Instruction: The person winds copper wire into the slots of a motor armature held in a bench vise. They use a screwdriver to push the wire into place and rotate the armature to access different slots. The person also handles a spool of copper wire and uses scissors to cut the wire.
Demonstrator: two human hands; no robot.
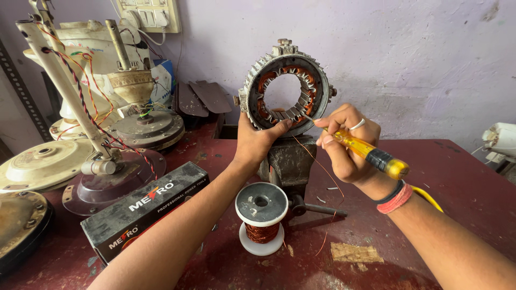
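Note:
A round metal stator ring (pixel 285 59) with copper windings stands upright in a bench vise (pixel 290 161). My left hand (pixel 255 142) grips the ring's lower left rim, thumb across the front. My right hand (pixel 344 145) holds a screwdriver (pixel 371 153) with a yellow and black handle, its tip at the ring's lower inner slots. A thin copper wire (pixel 322 166) runs down from the ring past my right hand. In front of the vise a spool of copper wire (pixel 262 217) stands upright on the dark red table (pixel 457 177).
A long black box (pixel 145 212) lies left of the spool. Several ceiling fan motors and parts (pixel 107 134) crowd the left side. A switchboard (pixel 150 13) hangs on the wall. A white object (pixel 502 139) sits at the right edge.

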